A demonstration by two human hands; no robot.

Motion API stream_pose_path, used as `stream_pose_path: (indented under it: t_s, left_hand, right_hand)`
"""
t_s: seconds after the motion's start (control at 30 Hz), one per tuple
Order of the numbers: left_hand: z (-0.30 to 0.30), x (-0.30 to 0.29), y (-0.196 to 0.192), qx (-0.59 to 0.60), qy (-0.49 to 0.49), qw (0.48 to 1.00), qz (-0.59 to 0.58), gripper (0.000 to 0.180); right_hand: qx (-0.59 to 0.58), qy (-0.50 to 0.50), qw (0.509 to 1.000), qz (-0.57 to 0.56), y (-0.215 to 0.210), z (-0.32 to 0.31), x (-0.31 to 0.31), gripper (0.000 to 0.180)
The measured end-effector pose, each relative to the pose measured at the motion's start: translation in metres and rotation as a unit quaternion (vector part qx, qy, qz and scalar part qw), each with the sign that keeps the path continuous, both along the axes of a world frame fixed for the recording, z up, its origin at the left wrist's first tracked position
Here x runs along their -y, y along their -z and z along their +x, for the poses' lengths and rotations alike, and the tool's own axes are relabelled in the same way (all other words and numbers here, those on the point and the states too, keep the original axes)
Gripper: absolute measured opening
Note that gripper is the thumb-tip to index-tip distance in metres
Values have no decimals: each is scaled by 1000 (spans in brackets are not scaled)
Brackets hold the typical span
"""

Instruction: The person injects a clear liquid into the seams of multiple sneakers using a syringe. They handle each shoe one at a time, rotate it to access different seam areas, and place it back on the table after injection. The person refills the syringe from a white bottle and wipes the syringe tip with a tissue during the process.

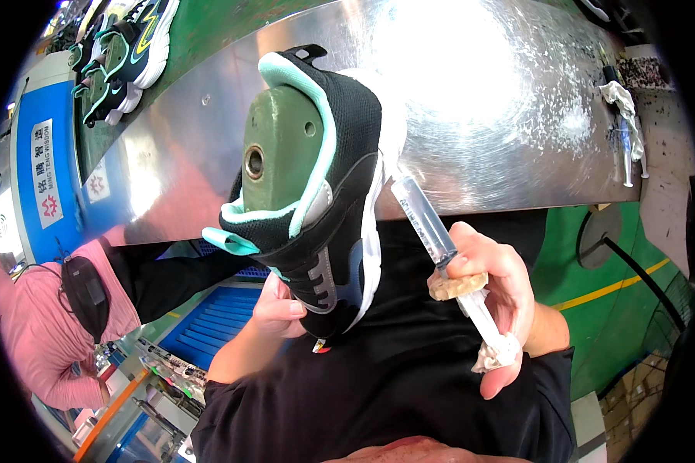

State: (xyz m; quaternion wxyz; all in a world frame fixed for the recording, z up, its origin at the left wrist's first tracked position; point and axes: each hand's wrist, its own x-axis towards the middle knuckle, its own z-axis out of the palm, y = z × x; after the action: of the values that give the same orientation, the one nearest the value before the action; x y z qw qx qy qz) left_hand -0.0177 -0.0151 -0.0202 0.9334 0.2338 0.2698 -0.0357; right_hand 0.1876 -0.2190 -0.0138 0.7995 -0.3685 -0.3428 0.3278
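Note:
A black sneaker (354,116) with mint-green lining and a white sole stands tilted in front of me, toe toward my body. Inside its opening sits a green shoe last (282,147) with a metal-rimmed hole. My left hand (279,310) grips the shoe near its toe; part of the fingers is hidden behind it. In my right hand (502,285) is a clear plastic syringe (425,220), its barrel slanting up toward the white sole edge. Tan wrapping surrounds its flange, and white material covers the plunger end. Whether the tip touches the sole, I cannot tell.
A shiny metal table (455,154) with whitish residue lies beyond the shoe. More sneakers (127,65) on lasts stand at the far left. At the table's right end lie other syringes (625,150) and a crumpled cloth (622,100). A person in pink (46,324) is at the left.

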Motion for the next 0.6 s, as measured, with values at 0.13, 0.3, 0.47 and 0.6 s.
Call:
stream_pose_path:
  t_s: [0.13,0.3,0.47,0.6]
  left_hand:
    - [2,5,2,-16,30,999,-15,80]
    - [14,8,-1,-27,55,997,-49,82]
    - [16,8,2,-57,83,993,-67,89]
    - [6,7,11,-75,116,989,-57,89]
  right_hand:
    - [-18,9,1000,-18,-5,-5,0,97]
    - [16,2,1000,-25,-11,-4,-3,89]
    - [49,-18,998,-33,-15,0,-4,88]
    - [52,-26,998,-38,-19,3,-2,87]
